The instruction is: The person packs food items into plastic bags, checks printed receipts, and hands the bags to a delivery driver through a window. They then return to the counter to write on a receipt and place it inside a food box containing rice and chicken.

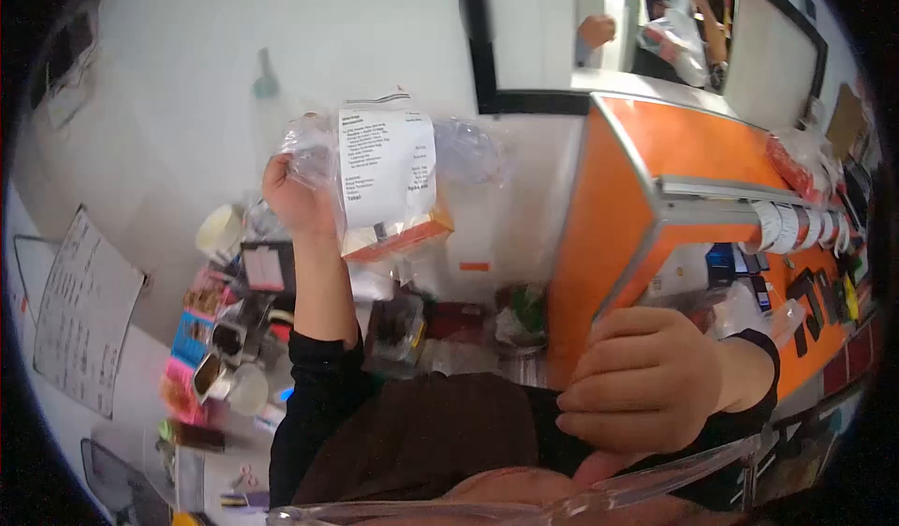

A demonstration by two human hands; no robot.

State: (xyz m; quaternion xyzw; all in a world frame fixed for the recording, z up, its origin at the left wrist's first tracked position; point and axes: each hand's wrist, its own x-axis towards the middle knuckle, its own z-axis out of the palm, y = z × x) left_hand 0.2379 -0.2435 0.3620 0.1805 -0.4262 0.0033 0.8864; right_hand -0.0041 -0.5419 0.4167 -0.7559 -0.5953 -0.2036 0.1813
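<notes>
Clasping a clear, likely slippery plastic bag (473, 156) by bunched film, left hand (302, 198) closed; right hand (646, 376) curled, contents hidden.

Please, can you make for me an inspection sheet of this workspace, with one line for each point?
surface: orange counter, small items on its right part
job's things: plastic bag with printed receipt, held up
clutter: small containers crowded at left
hands: left hand grips the bag; right hand, fingers curled, palm hidden
cables: cannot tell, edges blurred
surroundings: handwritten sheet at left; another person's hand at the opening
</notes>
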